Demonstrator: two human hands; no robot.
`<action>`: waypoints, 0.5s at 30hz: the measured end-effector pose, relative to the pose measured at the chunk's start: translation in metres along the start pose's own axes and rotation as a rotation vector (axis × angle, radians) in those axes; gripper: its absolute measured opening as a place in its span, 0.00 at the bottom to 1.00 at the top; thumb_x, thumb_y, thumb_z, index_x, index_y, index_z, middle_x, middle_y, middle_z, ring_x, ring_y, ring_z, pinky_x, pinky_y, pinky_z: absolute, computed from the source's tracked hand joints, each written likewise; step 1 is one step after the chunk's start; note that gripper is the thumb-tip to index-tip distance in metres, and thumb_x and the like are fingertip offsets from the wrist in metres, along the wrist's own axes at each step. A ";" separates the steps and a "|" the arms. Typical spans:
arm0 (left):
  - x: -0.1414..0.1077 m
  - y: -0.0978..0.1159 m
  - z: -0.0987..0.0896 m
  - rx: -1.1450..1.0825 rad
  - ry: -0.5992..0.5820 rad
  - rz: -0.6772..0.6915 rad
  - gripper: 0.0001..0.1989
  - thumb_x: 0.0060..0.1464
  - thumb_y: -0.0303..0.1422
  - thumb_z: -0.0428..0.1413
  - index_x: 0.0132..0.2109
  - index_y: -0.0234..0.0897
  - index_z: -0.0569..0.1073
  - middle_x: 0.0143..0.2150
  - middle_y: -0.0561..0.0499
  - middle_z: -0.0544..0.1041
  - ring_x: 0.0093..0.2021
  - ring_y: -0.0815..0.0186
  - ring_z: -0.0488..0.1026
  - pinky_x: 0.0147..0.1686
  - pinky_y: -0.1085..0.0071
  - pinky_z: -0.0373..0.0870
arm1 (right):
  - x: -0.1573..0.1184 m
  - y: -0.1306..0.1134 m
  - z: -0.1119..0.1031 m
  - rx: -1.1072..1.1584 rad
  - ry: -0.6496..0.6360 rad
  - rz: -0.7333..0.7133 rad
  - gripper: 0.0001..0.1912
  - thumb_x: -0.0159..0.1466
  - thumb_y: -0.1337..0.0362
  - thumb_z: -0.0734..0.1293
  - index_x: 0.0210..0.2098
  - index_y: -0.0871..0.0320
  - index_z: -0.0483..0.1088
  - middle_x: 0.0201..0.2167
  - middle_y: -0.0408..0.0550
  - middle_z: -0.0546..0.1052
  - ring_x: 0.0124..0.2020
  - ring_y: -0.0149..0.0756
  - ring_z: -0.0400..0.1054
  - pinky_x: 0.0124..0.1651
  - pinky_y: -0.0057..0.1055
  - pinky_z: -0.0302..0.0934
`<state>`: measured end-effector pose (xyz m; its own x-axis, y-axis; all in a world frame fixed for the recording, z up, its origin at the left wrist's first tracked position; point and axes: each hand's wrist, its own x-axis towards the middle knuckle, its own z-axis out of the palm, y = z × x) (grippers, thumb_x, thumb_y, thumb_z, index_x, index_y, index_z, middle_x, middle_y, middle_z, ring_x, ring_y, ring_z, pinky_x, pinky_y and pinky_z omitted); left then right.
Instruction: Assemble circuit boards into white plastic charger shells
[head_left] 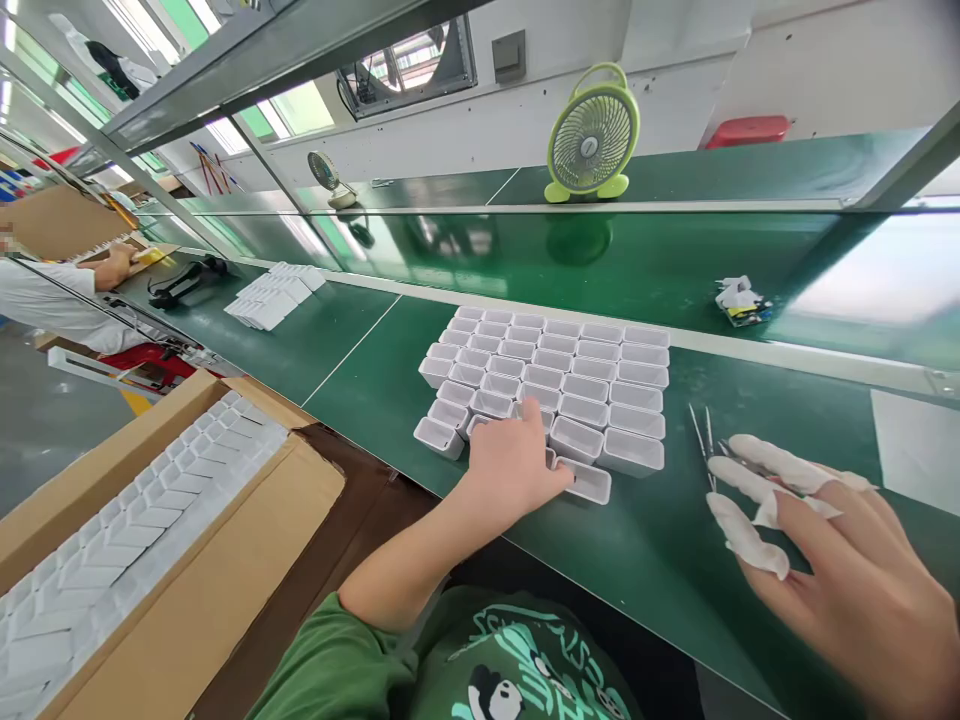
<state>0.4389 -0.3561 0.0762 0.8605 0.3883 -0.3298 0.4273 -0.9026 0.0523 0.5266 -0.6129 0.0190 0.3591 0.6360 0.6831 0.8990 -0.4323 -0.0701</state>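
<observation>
Small white open-topped plastic boxes [583, 389] stand in close rows on the green bench. My left hand [514, 462] is over the near edge of these rows, index finger stretched onto a box and thumb against the near box [586, 482]. The palm hides part of what the fingers grip. At the right, my right hand [817, 540] has white coverings on its fingertips. Its thumb and index finger are around the near end of metal tweezers [703, 445], whose prongs spread away from me. Another bit of metal shows beside the fingers, partly hidden.
An open cardboard carton [277, 520] packed with white boxes is at lower left. More white pieces [274, 295] lie farther along the bench. A green fan [592, 140] stands on the shelf, a small packet [742, 302] below it. A co-worker's arm [105, 272] is at far left.
</observation>
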 end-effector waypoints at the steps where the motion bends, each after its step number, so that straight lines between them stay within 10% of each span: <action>1: 0.002 -0.002 -0.001 -0.005 0.004 -0.023 0.36 0.53 0.46 0.52 0.63 0.29 0.56 0.27 0.46 0.76 0.32 0.52 0.78 0.34 0.60 0.67 | -0.003 0.001 0.001 0.009 -0.002 0.006 0.12 0.65 0.69 0.67 0.48 0.54 0.69 0.44 0.57 0.74 0.42 0.52 0.72 0.48 0.49 0.67; 9: -0.007 -0.013 -0.014 -0.061 0.060 -0.030 0.44 0.54 0.57 0.55 0.67 0.33 0.54 0.33 0.44 0.78 0.38 0.51 0.78 0.39 0.60 0.70 | 0.003 -0.002 0.006 0.045 -0.009 0.017 0.22 0.64 0.70 0.67 0.57 0.52 0.68 0.49 0.58 0.75 0.44 0.52 0.73 0.49 0.50 0.67; 15: -0.047 -0.080 -0.007 -0.221 0.670 -0.040 0.34 0.57 0.59 0.51 0.61 0.42 0.64 0.56 0.44 0.74 0.58 0.48 0.71 0.56 0.55 0.69 | 0.024 -0.005 -0.003 0.192 -0.075 0.169 0.15 0.68 0.67 0.64 0.54 0.52 0.67 0.54 0.52 0.73 0.50 0.44 0.72 0.60 0.49 0.61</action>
<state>0.3664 -0.3005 0.0936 0.7984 0.5151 0.3118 0.4472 -0.8540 0.2657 0.5295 -0.5975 0.0377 0.5192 0.6140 0.5946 0.8533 -0.4119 -0.3198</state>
